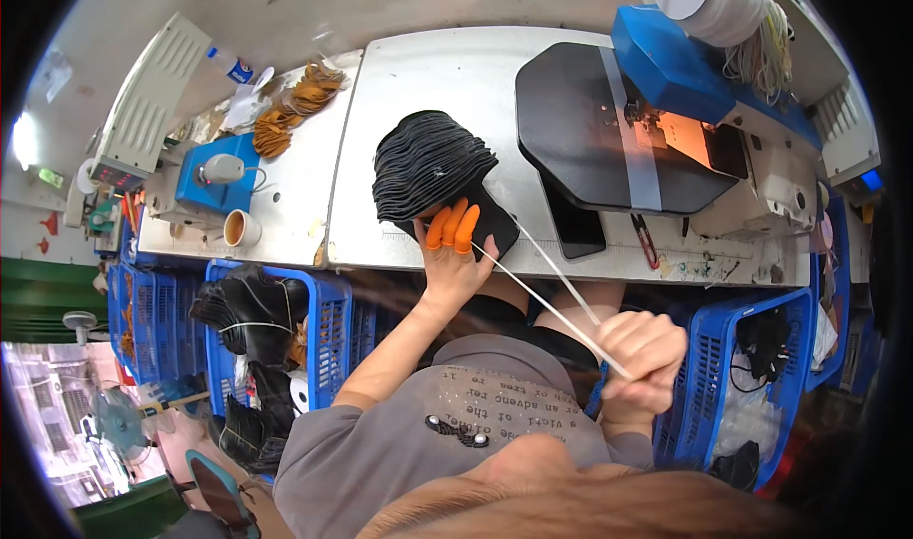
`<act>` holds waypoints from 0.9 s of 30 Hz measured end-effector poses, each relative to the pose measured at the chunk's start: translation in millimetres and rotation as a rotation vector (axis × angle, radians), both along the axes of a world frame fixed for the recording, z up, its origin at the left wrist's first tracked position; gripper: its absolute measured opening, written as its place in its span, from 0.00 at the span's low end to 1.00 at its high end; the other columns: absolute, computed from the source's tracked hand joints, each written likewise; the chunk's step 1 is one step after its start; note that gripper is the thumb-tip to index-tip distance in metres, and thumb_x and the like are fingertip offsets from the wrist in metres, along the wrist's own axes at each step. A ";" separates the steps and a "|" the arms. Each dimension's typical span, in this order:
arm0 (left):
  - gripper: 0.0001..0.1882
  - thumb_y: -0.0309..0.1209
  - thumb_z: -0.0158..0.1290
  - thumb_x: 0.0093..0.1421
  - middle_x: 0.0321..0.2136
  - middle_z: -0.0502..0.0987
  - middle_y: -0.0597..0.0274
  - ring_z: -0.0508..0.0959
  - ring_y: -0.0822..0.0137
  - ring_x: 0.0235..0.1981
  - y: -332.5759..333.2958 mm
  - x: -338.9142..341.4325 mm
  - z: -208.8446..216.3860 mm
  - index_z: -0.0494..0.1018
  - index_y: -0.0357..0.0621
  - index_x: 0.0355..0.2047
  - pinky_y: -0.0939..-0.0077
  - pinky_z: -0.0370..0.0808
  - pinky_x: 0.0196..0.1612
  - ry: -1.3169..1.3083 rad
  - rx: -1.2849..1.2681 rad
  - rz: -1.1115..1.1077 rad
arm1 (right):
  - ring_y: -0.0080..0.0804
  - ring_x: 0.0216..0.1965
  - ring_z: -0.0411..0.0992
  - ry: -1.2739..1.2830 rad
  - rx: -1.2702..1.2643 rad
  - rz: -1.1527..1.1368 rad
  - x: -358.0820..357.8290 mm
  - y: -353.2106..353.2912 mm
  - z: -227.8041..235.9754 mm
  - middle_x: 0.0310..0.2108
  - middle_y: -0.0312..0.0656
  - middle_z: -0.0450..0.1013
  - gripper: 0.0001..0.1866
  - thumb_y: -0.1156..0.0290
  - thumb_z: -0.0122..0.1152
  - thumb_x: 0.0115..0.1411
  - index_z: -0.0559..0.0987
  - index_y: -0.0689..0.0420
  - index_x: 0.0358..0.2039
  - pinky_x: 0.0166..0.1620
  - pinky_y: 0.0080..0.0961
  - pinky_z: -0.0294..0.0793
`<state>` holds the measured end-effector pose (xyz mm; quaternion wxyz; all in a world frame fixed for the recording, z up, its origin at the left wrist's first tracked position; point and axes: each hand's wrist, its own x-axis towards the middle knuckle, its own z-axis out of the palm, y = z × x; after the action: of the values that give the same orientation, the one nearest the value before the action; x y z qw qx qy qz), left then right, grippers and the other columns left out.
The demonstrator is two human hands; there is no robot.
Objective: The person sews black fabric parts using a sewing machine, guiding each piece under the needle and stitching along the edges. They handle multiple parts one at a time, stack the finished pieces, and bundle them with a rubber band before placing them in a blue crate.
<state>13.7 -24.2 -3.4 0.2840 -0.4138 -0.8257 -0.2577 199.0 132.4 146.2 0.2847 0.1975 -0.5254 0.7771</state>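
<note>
A thick stack of black fabric-like pieces (433,166) stands fanned on the white table near its front edge. Orange finger covers sit on several fingers of my left hand (451,265), which grips the stack's near end, where a flat black piece (495,223) shows. From there two strands of a white cord (542,298) stretch tight down to the right. My right hand (643,356) is closed round their other end, above my lap and well apart from the stack. Whether the cord loops fully round the pieces is hidden behind my left hand.
On the right stands a sewing machine (680,73) with a lit needle area and a black bed plate (571,111). A dark phone (573,230) and small snips (646,242) lie nearby. Blue crates (328,334) flank my legs; a cup (242,228) stands left.
</note>
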 end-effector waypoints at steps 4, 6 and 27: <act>0.34 0.39 0.62 0.47 0.55 0.67 0.58 0.62 0.56 0.56 -6.0 1.3 -1.0 0.65 0.46 0.55 0.46 0.46 0.64 -0.042 0.036 0.049 | 0.51 0.46 0.69 0.148 0.244 0.321 -53.9 -42.1 -0.2 0.43 0.60 0.71 0.25 0.82 0.49 0.43 0.76 0.71 0.46 0.49 0.41 0.69; 0.35 0.41 0.61 0.48 0.56 0.66 0.57 0.62 0.56 0.57 2.1 6.3 6.5 0.65 0.45 0.55 0.46 0.46 0.64 -0.114 0.030 0.027 | 0.57 0.64 0.56 0.261 0.449 0.348 -79.8 -72.2 -0.4 0.61 0.62 0.58 0.34 0.90 0.46 0.41 0.69 0.69 0.55 0.63 0.46 0.58; 0.15 0.16 0.56 0.38 0.29 0.78 0.66 0.77 0.61 0.30 -38.1 -30.6 74.4 0.76 0.49 0.26 0.68 0.72 0.33 0.126 0.251 -0.333 | 0.47 0.70 0.39 -0.640 0.349 -0.545 -145.0 -24.7 -141.8 0.67 0.64 0.43 0.49 0.50 0.62 0.57 0.48 0.66 0.66 0.68 0.33 0.44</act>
<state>-16.9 -62.3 70.9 0.3379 -0.5213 -0.6878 -0.3755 54.0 107.7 4.4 0.2646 -0.1529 -0.7429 0.5956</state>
